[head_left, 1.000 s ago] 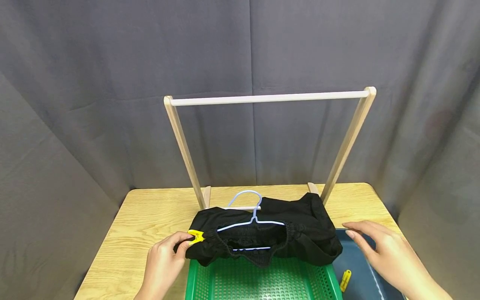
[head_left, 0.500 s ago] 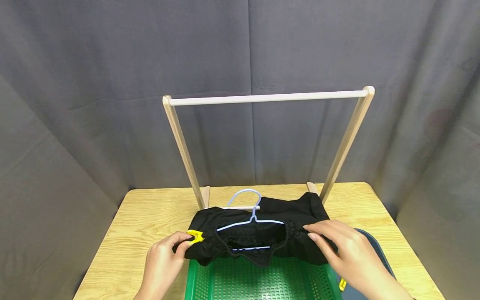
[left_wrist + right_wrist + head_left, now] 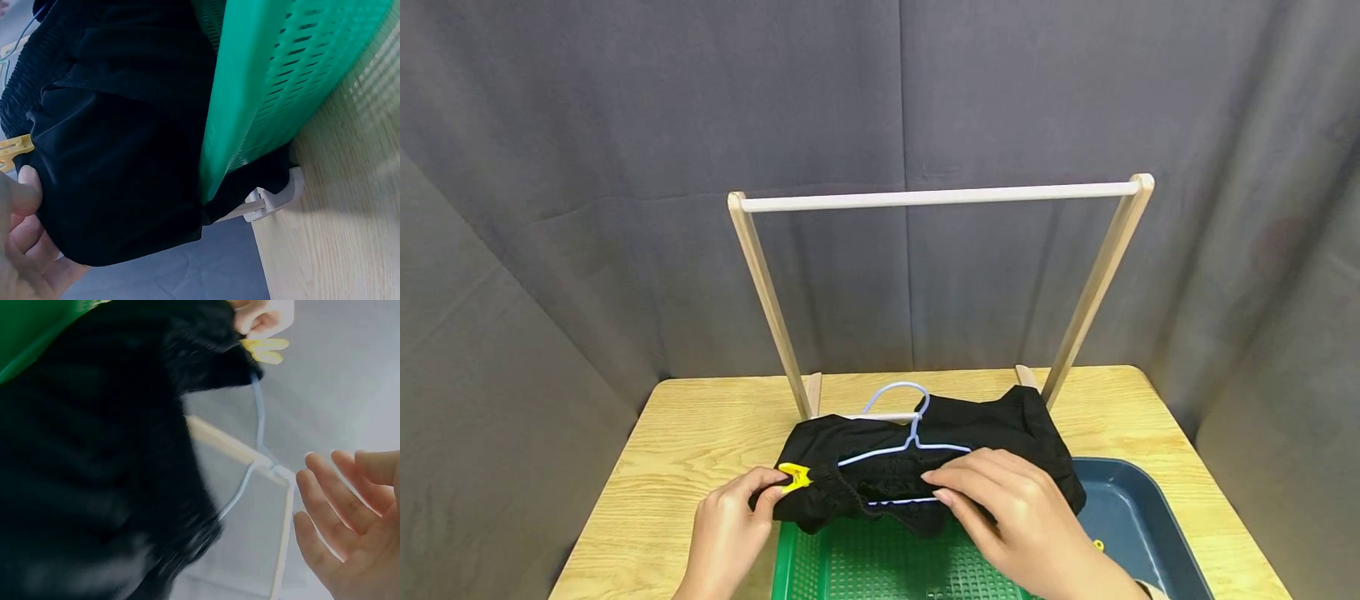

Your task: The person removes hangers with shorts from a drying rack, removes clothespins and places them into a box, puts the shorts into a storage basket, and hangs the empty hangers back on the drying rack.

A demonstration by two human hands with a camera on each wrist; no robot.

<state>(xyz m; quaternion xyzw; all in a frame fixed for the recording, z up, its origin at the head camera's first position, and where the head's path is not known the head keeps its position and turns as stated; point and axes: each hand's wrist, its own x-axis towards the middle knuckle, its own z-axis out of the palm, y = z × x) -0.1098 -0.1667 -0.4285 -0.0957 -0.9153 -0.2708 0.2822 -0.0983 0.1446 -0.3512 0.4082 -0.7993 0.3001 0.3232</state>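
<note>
A pair of black shorts (image 3: 1007,425) with an elastic waistband lies over the back of the green basket (image 3: 784,550). Inside the waistband sits a pale blue hanger (image 3: 913,429), its hook pointing up and back. A yellow clothespin (image 3: 795,477) grips the waistband's left end. My left hand (image 3: 730,521) pinches the shorts' fabric right beside the clothespin. My right hand (image 3: 1018,508) hovers over the waistband's right part and hides it in the head view. Its fingers (image 3: 334,506) are loosely spread and hold nothing in the right wrist view.
Behind the shorts stands a wooden rack with a white top bar (image 3: 940,197). A blue tray (image 3: 1120,492) sits right of the basket with a yellow clothespin (image 3: 1098,545) in it, mostly hidden by my right arm. A grey curtain hangs behind the table (image 3: 625,500).
My right hand has moved left from above the blue tray to the waistband beside the hanger. My left hand has kept its hold; the hanger's hook has shifted slightly right.
</note>
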